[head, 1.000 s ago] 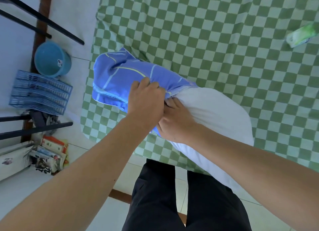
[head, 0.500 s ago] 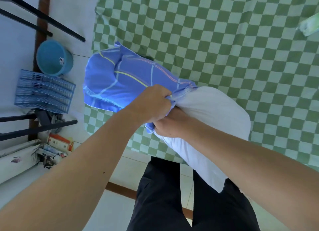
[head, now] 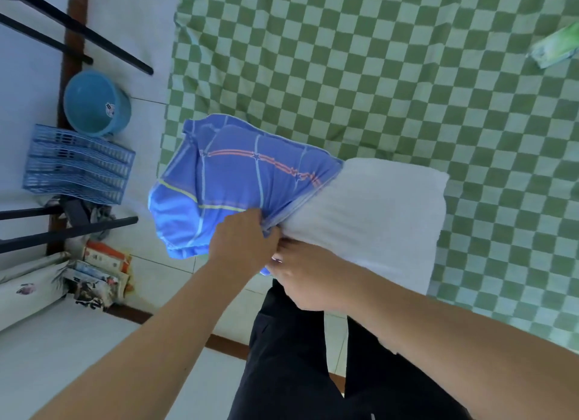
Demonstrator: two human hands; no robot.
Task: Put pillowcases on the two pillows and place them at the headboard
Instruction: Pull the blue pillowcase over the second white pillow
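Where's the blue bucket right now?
In the head view the blue bucket stands on the floor at the left, off the bed's edge, just above the blue plastic tray rack.

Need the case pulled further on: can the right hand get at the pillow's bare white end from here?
Probably yes: the right hand grips at the pillowcase opening, and the bare end of the pillow lies uncovered beside it, nothing between.

Teal plastic bucket (head: pixel 95 102); blue stacked letter trays (head: pixel 78 165) beside it; magazines (head: pixel 97 274) on floor; green packet (head: pixel 556 48) on checked bedsheet (head: pixel 376 74).
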